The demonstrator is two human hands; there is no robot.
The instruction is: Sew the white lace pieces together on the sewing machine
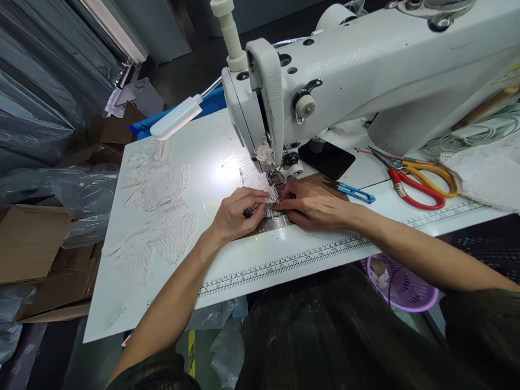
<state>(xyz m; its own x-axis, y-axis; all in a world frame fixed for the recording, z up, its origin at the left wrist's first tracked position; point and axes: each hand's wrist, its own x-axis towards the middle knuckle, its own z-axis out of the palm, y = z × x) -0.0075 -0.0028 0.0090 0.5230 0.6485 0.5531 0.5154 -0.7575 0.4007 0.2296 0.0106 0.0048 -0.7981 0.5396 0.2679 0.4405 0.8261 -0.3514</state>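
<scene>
A strip of white lace lies beneath the needle area of the white sewing machine. My left hand pinches the lace's near edge between thumb and fingers, just left of the presser foot. On the right, my right hand has its fingertips closed on the same lace edge, close in front of the foot. Both hands rest low over the metal plate. Exactly how the lace is folded between the fingertips is too small to tell.
White lace pieces are spread on the table's left. Blue thread snips, a black phone and red-and-yellow-handled scissors lie to the right. A lamp reaches over the back. A purple basket stands below the edge.
</scene>
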